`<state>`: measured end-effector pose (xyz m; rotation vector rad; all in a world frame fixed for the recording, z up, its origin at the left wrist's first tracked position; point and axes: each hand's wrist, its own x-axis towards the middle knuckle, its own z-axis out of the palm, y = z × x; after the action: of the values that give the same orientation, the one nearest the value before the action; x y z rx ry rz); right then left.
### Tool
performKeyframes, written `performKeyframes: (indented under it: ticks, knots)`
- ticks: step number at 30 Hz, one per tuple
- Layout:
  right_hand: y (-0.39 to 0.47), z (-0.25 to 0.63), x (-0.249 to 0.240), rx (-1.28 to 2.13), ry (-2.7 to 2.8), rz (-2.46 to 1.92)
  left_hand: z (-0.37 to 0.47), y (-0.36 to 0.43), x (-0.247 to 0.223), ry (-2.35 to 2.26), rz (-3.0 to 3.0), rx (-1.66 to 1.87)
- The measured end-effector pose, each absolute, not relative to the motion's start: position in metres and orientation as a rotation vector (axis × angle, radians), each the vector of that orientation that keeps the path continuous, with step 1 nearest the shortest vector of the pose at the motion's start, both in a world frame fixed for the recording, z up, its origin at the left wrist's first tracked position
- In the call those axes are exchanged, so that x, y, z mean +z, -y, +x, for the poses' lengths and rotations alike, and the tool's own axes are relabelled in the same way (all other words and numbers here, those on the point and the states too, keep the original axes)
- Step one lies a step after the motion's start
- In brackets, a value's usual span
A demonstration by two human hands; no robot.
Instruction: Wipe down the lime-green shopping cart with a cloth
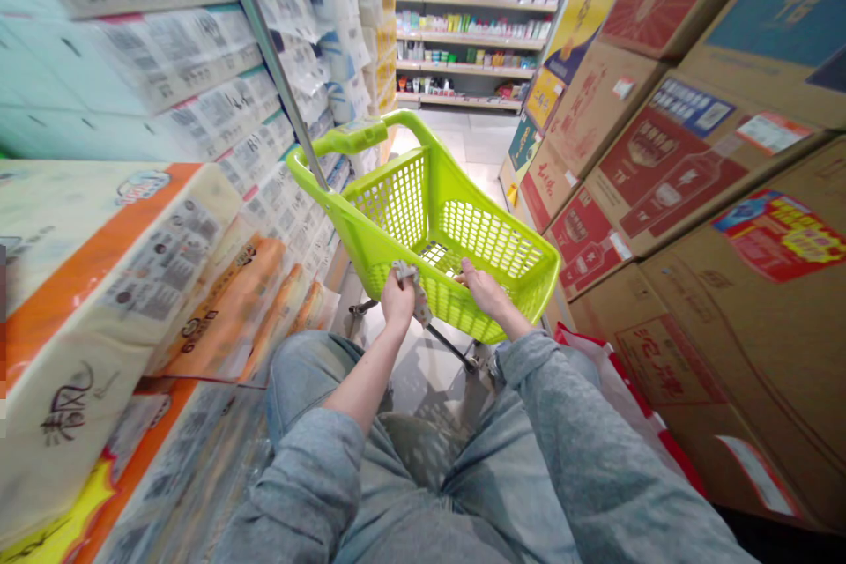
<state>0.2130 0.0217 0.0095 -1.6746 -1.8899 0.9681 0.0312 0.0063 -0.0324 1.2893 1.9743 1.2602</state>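
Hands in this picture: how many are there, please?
2: the left hand holds a patterned cloth-like item before the green basket; the right hand is at the basket's near side.

Wears creased grey-blue sleeves point(297, 480), rolled into cuffs point(530, 356) left and right, and faded light-blue jeans point(519, 471).
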Motion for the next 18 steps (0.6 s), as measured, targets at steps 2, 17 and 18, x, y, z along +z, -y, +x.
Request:
performKeyframes:
  ticks: [2, 17, 18]
  knots:
    - [-0.021, 0.210, 0.008, 0.969, 1.886, -1.665, 0.030, -0.004, -0.034, -2.002, 1.295, 1.282]
    - [-0.021, 0.219, 0.005, 1.011, 1.872, -1.624, 0.025, 0.019, -0.033, -1.907, 1.492, 1.214]
    - [-0.020, 0.220, 0.005, 1.007, 1.863, -1.629, 0.022, 0.019, -0.034, -1.903, 1.514, 1.188]
